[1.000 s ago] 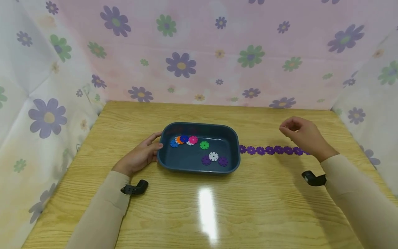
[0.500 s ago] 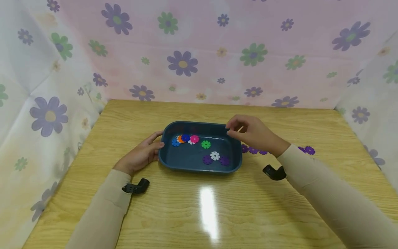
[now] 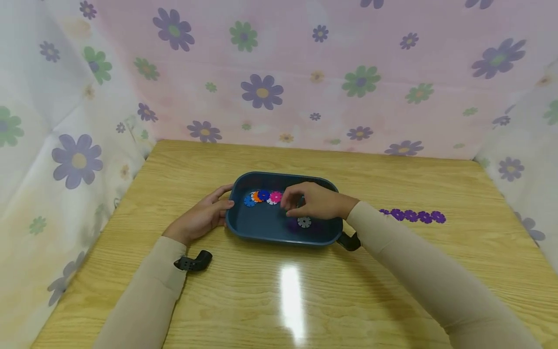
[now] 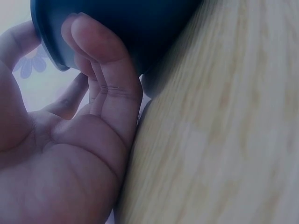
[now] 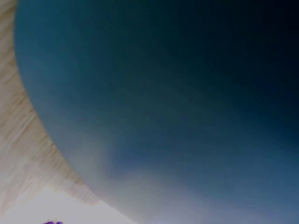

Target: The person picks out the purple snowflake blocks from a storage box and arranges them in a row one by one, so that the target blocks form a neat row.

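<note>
A dark blue plastic tray [image 3: 279,238] sits on the table. My left hand [image 3: 200,217] grips its left end, thumb at the rim. In the left wrist view, the fingers of the left hand [image 4: 88,121] bend against the outer wall of the tray [image 4: 154,28]. My right hand [image 3: 316,201] is inside the tray's right half, fingers loosely bent, thumb and forefinger apart with nothing visible between them. Just below it lies a white flower-shaped disc [image 3: 304,222]. Dim purple discs beside that are partly shaded. In the right wrist view, only the blurred tray wall [image 5: 117,93] fills the frame.
Several coloured discs, including a pink disc [image 3: 275,197] and an orange disc [image 3: 257,196], cluster at the tray's left. A row of purple discs [image 3: 410,215] lies on the wooden table [image 3: 244,291] to the right, partly behind the right sleeve. Flowered cloth [image 3: 305,97] stands behind.
My right hand has moved left from above the purple row, over the tray's right rim, and down into the tray. The left hand stays on the tray's left end.
</note>
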Tool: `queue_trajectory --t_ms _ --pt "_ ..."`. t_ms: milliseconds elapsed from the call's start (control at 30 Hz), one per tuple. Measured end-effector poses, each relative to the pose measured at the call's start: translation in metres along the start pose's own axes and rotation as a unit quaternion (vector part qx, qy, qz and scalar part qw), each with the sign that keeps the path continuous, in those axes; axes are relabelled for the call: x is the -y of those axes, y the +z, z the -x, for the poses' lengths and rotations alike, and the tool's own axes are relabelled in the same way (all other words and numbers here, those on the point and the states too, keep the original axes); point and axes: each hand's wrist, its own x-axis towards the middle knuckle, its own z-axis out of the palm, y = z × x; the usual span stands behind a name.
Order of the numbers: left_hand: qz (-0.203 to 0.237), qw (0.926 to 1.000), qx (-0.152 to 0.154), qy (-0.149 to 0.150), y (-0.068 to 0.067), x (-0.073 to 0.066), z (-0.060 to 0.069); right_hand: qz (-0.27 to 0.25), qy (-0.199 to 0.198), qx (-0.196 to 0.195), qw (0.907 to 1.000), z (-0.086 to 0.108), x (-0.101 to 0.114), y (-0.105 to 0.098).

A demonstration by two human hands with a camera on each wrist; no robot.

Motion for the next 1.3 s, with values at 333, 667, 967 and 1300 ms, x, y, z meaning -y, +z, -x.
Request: queue_trajectory --t_ms 333,667,967,1300 --pt "0.000 1.0000 -0.003 0.000 -0.001 0.001 -0.002 0.053 0.007 0.080 0.9953 -0.006 -0.015 0.006" --pt "-0.005 1.0000 0.004 -0.002 0.000 -0.001 -0.002 0.117 0.007 0.097 0.9883 -0.003 -0.015 0.008" --pt "-0.008 1.0000 0.001 -0.004 0.001 -0.002 -0.002 0.135 0.017 0.082 0.9873 -0.004 -0.017 0.008" --pt "-0.004 1.0000 0.003 0.003 0.001 0.000 -0.002 0.127 0.031 0.074 0.9886 -0.004 -0.015 0.010"
